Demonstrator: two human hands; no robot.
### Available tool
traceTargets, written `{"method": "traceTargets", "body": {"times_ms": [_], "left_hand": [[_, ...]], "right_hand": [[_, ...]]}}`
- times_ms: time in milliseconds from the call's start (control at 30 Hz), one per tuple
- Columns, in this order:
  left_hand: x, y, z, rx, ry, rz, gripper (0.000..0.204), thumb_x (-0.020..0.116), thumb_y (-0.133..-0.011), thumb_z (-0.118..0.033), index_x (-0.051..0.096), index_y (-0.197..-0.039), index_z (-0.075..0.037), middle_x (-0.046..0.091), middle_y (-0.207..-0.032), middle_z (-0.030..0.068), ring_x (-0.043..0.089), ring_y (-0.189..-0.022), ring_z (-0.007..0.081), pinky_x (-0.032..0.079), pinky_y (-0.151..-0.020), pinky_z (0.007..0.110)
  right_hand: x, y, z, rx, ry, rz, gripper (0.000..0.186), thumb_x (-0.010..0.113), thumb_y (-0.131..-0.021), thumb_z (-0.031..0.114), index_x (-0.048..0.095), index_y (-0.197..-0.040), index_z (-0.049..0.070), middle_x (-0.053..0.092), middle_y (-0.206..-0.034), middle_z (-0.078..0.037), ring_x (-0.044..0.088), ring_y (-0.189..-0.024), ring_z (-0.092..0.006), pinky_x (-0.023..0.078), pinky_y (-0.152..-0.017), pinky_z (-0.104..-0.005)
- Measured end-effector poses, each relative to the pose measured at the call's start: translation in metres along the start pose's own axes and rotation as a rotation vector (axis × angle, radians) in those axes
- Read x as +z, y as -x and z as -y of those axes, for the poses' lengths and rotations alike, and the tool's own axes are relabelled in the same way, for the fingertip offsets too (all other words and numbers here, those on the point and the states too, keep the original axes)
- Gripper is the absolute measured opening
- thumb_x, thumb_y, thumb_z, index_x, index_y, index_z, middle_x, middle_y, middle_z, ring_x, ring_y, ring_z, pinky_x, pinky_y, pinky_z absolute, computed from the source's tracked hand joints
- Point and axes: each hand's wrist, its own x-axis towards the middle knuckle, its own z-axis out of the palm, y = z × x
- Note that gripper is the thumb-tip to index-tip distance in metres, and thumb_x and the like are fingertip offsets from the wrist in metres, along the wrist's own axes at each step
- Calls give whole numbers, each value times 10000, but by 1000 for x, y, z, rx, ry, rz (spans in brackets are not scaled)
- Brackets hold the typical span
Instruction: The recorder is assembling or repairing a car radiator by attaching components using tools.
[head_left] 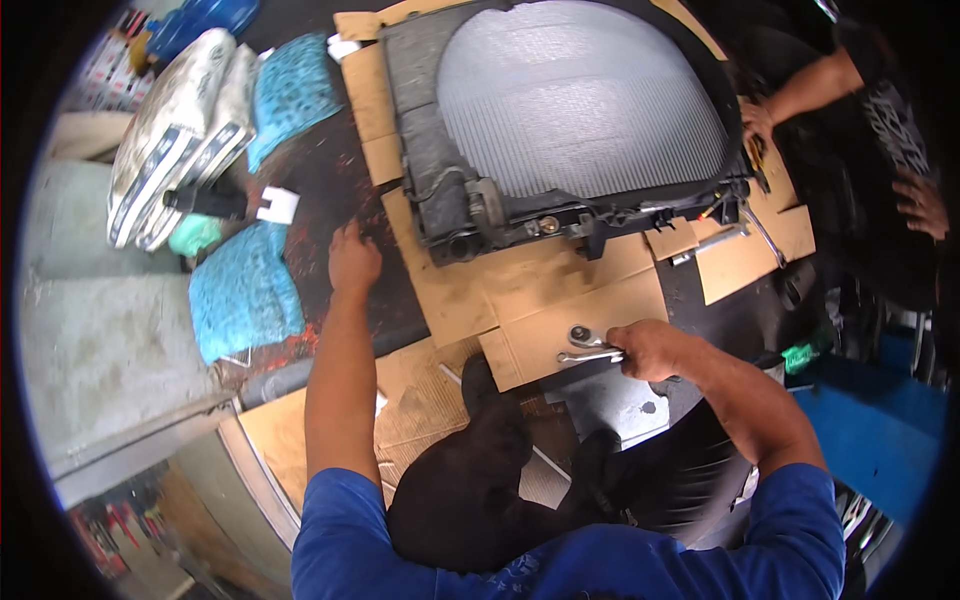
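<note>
A large radiator point(590, 110) in a black frame with a round opening lies flat on cardboard sheets point(570, 300). My right hand point(650, 350), closed, grips a ratchet wrench point(581, 336) and a second metal wrench point(574, 357) together, their heads pointing left above the cardboard's near edge. Stretched forward, my left hand point(355, 258) is over the dark surface left of the radiator, between it and a blue patterned bag point(245, 295). Its fingers are slightly bent and apart, and I see nothing in them. A co-worker's hand point(757, 122) is at the radiator's right side.
Stacked white sacks point(180, 130), another blue bag point(295, 90), a black object point(205, 202) and a white card point(278, 205) are on the left. Right of the radiator lie a long wrench point(765, 238) and a metal bar point(712, 243). A blue cabinet point(870, 420) stands at lower right.
</note>
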Motion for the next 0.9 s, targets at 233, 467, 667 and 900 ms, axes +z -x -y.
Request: {"method": "traceTargets", "body": {"times_ms": [233, 467, 667, 900], "left_hand": [[24, -22, -5, 27, -105, 157, 299, 515, -852, -109, 669, -1098, -35, 610, -1194, 199, 597, -1044, 376, 473, -924, 435], [-19, -41, -67, -202, 873, -82, 207, 600, -856, -42, 619, -1057, 4, 655, -964, 91, 654, -847, 202, 521, -697, 303], [-67, 29, -250, 161, 1343, 624, 251, 613, -868, -8, 575, -1116, 4, 638, -970, 82, 617, -833, 133, 523, -690, 255], [-57, 69, -427, 155, 1210, 1043, 302, 604, -867, 16, 528, -1151, 81, 618, -914, 121, 617, -730, 165, 482, -588, 270]], "right_hand": [[-17, 63, -29, 207, -200, -122, 294, 627, -752, 108, 549, -1027, 40, 645, -865, -202, 617, -886, -410, 471, -738, -478], [-3, 90, -48, 169, -551, -481, 337, 616, -734, 58, 522, -1055, 19, 597, -799, -143, 607, -777, -278, 469, -697, -389], [0, 92, -78, 12, -1226, -627, 207, 581, -823, 38, 544, -1020, -14, 633, -859, -124, 633, -777, -193, 519, -668, -329], [-10, 94, -79, 123, -1859, -1167, 180, 493, -864, 11, 453, -1038, -12, 566, -876, -159, 608, -731, -233, 548, -586, -358]]}}
